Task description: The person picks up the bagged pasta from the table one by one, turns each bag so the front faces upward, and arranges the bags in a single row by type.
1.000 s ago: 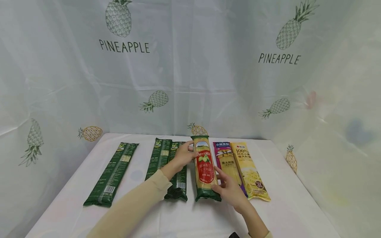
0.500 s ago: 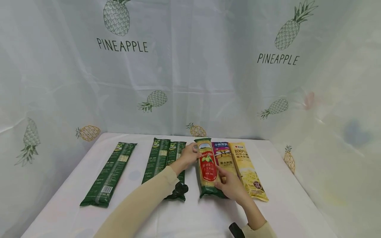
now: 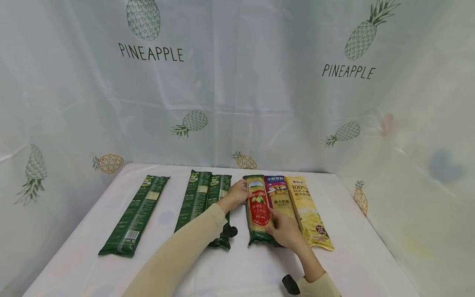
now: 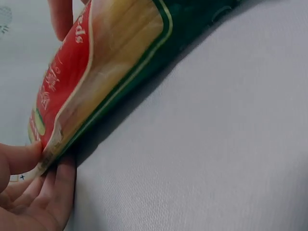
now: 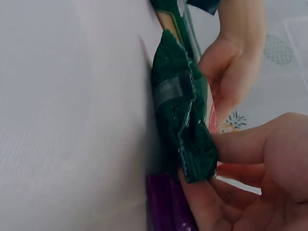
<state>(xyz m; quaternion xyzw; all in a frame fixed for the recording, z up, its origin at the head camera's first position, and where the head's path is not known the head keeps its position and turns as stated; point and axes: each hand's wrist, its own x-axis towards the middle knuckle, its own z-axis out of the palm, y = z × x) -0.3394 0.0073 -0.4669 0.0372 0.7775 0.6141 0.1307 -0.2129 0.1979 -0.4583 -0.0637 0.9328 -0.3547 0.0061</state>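
Observation:
A spaghetti pack with a red label and green ends lies lengthwise at the middle right of the table. My left hand pinches its upper left edge; in the left wrist view the thumb is on top and the fingers are beneath. My right hand grips the lower right side, its thumb and fingers around the crimped green end in the right wrist view. Immediately to the right is a purple-ended noodle pack, partly covered by the right hand. Beyond it lies a yellow noodle pack.
Two dark green packs lie side by side left of centre, partly behind the left arm. Another green pack slants farther left. White cloth covers the table, and a pineapple-print curtain hangs behind.
Both hands have carried the red-labelled spaghetti pack rightward and down, up beside the purple pack. The gap between those two packs has closed. The other packs stay in place.

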